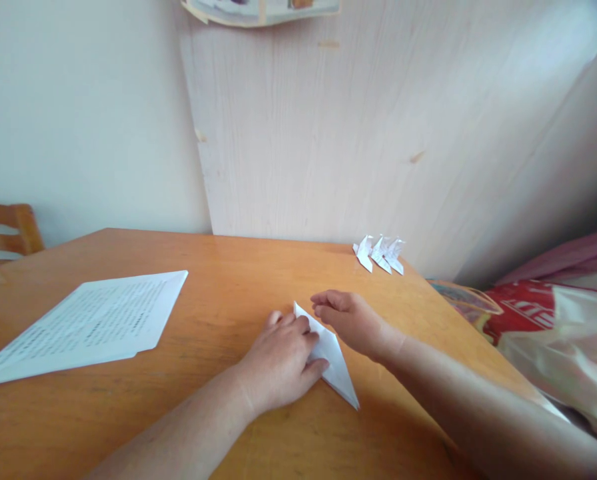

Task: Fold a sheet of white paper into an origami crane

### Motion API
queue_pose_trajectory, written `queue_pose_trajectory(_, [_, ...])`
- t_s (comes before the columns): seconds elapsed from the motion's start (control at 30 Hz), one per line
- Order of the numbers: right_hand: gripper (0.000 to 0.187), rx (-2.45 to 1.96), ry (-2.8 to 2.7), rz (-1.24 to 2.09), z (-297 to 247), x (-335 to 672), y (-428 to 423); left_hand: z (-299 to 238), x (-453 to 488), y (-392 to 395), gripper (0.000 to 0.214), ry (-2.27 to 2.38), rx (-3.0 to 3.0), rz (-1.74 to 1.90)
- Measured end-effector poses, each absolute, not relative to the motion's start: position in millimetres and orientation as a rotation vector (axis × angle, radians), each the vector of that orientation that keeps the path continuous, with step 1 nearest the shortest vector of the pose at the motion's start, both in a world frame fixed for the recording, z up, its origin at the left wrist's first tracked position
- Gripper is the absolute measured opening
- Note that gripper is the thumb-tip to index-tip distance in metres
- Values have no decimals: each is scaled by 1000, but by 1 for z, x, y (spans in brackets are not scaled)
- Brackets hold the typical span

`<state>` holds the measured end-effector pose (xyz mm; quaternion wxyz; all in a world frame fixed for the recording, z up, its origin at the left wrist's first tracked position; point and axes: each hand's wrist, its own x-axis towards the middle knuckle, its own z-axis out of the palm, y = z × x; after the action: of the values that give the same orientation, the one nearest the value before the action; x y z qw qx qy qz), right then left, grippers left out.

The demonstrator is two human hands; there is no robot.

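A white sheet of paper folded into a long pointed shape [334, 360] lies on the wooden table in front of me. My left hand [284, 360] rests over its left part, thumb and bent fingers holding it against the tabletop. Just beyond the paper's upper right edge is my right hand [348, 317], its fingers stretched out and slightly curved, with nothing seen in them. Whether its fingertips touch the paper I cannot tell. The left fingers hide some of the paper's left side.
A stack of printed sheets [93, 320] lies on the table [218, 280] at left. Several small folded paper birds [380, 255] stand near the back right edge by the wall. A wooden chair [26, 228] is at far left; red and clear plastic bags [523, 310] lie beyond the right edge.
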<state>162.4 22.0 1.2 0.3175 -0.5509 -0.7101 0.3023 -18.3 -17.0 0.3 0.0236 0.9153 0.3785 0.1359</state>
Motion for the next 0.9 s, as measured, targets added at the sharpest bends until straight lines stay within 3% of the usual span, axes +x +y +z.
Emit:
queue_pose_trajectory(0.17, [21,-1312,-2010,695,-8,160,-4,0,-14,-25,33,1119,2815,446])
queue_pose_trajectory(0.4, [33,-1114,-2156,550,-20,159,-28,3,-16,-18,14,1112,2708,447])
queue_pose_trajectory(0.67, [55,-1210,-2440,-12,-41,165,-28,5,-29,-1,15,1256,2413,467])
queue_pose_trajectory(0.8, [47,-1201,-2533,-235,-37,164,-31,2,-33,9,8,1346,2203,517])
queue_pose_trajectory(0.9, [37,-1188,-2596,-207,-30,162,-33,-3,-34,16,2,1333,2015,551])
